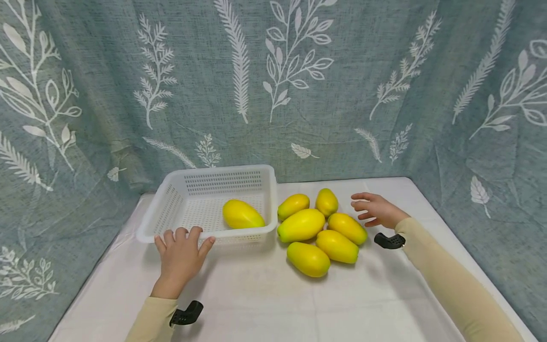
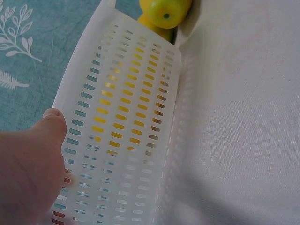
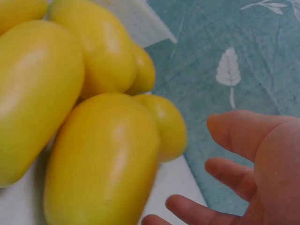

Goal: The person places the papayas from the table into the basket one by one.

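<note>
A white plastic basket (image 1: 171, 199) with slotted walls stands at the left, one yellow mango (image 1: 242, 214) lying inside by its right end. My left hand (image 1: 181, 256) grips the near rim, fingers hooked over it; in the left wrist view its thumb (image 2: 54, 123) lies on the rim's edge. Several yellow mangoes with greenish ends, among them a long one (image 1: 301, 225), cluster right of the basket. My right hand (image 1: 378, 210) hovers just right of the cluster, holding nothing, its fingers apart and slightly bent. The right wrist view shows a mango (image 3: 103, 159) close to those fingers.
A white cloth (image 1: 265, 304) covers the table. Behind and at both sides hangs a blue-green curtain (image 1: 256, 137) with white leaf prints. The nearest mango (image 1: 308, 259) lies toward the table's front. Each wrist wears a black band.
</note>
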`<state>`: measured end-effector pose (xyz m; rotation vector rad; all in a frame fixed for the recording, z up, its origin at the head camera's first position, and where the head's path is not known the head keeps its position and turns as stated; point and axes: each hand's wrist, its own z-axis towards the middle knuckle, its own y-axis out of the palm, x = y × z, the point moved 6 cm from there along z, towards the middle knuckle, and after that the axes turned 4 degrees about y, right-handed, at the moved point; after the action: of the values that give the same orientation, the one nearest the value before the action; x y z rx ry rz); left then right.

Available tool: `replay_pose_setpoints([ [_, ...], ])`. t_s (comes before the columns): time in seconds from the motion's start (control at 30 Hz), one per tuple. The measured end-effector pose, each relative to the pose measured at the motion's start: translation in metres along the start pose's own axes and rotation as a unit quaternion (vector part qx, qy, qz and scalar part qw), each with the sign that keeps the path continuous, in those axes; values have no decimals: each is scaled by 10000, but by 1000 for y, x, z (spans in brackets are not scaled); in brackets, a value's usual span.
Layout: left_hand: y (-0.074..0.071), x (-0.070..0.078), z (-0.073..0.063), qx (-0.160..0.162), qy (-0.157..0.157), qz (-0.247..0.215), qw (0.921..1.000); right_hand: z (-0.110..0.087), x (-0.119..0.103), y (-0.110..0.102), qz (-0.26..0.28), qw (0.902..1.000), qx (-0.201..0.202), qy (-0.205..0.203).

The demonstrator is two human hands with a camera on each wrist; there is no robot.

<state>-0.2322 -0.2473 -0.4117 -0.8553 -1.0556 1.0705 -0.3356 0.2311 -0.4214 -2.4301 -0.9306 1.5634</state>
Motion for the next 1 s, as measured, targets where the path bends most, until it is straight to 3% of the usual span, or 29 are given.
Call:
replay_pose_setpoints([
  [0.43,-1,-2,-2,60,7,-31,10000,10,14,29,-745,9962,-371,241],
  [0.77,-2,-1,-4,110,8,-10,9999,11,13,30,-794,9956,-433,249],
  [1.0,-5,0,-3,228,101,11,9997,6,-7,11,-662,9965,-510,83],
])
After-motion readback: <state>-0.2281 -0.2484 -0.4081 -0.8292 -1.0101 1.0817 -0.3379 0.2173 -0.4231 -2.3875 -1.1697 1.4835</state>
